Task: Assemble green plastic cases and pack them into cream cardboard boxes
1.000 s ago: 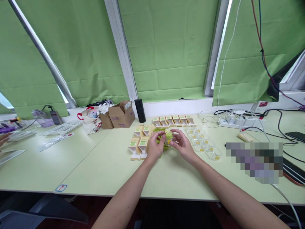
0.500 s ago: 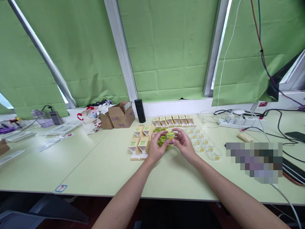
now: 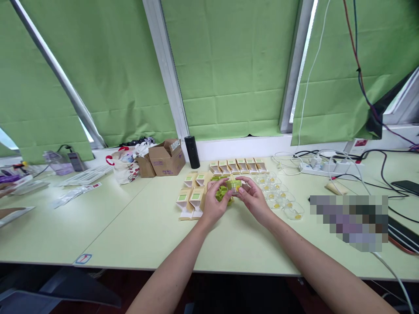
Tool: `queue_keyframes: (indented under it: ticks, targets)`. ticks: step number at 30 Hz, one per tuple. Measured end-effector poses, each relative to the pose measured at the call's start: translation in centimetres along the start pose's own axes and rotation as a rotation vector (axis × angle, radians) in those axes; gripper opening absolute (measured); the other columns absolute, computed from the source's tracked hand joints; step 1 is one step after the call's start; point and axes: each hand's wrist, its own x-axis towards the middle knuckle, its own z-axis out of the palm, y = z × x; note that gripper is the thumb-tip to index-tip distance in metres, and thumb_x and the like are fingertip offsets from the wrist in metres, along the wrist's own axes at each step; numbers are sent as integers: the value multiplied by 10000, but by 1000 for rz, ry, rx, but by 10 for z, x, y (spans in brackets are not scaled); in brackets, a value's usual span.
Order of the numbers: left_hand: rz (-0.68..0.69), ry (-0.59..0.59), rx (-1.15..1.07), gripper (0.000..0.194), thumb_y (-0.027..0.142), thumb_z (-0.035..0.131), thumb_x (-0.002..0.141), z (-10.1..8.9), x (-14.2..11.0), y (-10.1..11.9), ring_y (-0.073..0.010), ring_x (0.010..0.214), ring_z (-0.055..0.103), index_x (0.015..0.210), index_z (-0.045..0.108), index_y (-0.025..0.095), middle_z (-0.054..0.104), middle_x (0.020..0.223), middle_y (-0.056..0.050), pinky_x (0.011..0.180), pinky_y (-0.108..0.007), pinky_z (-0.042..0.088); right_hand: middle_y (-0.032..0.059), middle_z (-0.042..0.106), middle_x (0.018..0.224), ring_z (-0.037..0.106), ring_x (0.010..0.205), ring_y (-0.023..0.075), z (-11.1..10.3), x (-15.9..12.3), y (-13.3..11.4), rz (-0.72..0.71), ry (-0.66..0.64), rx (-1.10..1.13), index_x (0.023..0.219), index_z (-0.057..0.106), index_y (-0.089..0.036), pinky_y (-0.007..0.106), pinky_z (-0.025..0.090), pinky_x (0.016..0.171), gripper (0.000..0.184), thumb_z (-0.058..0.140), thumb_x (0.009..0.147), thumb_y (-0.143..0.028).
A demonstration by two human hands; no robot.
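Note:
My left hand (image 3: 214, 203) and my right hand (image 3: 252, 201) meet over the table's middle, fingers pinched on a small clear plastic case with green and yellow inside (image 3: 233, 187). More small green pieces (image 3: 221, 195) lie under and behind it. To the left lie small open cardboard boxes with green labels (image 3: 190, 201). A row of the same boxes (image 3: 238, 166) stands behind. To the right lie several clear trays with yellow dots (image 3: 279, 196).
A pale green table (image 3: 137, 231) stretches left and right. Brown cartons (image 3: 165, 158) and a black cylinder (image 3: 192, 151) stand at the back. A power strip with cables (image 3: 327, 165) lies at the right. Another person's hand (image 3: 6, 192) shows at the far left edge.
My hands have turned the small case slightly and drawn closer together over it. The other person's hand at the far left has shifted.

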Motion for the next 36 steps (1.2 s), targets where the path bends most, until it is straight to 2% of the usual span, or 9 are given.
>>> queue_keyframes:
  ticks: [4,9,13,17,26,31,36]
  targets:
    - [-3,20,-44,367,396,633,1013,0,0,-1,-267,1138,668,1349,666,251,704,1151,-106,975,-413,517,33,792,1033,768,1002,273,-1,1,0,38,0,147,1222,655,-340,524,599,1009,441,836,860,-514]
    - [-24,45,-45,300,348,621,1013,1,0,-2,-276,1152,671,1290,670,243,749,1101,-95,979,-424,499,64,794,1162,777,1049,299,-10,4,8,78,-3,218,1268,671,-334,602,584,1037,401,766,911,-490]
    - [-33,51,-19,248,308,619,1004,1,0,-3,-265,1123,671,1230,691,235,750,1082,-90,968,-417,498,79,800,1142,779,1038,313,-18,7,17,88,15,263,1221,684,-325,634,596,1009,337,745,923,-468]
    - [-46,44,4,230,290,625,994,2,0,-4,-263,1101,666,1202,708,234,749,1075,-90,948,-415,500,75,808,1133,786,1027,324,-20,8,22,97,91,304,1202,686,-323,647,601,991,337,765,904,-459]
    - [-62,37,22,245,336,667,988,4,0,-7,-265,1107,672,1204,727,235,735,1082,-101,950,-411,521,47,799,1140,784,982,281,-18,7,15,52,101,224,1268,700,-340,556,605,984,418,809,881,-451]
    - [-61,15,29,294,371,685,987,5,0,-7,-262,1131,679,1241,715,225,714,1109,-114,1012,-431,534,31,785,973,764,954,259,-18,6,16,1,187,135,1275,692,-319,505,603,975,525,890,810,-460]
    - [-73,3,-10,417,412,741,948,6,-1,-8,-246,1142,700,1316,677,228,634,1190,-112,1083,-442,540,73,767,1170,718,1149,275,-13,5,15,-69,273,-5,1287,648,-289,477,567,1052,705,980,681,-428]
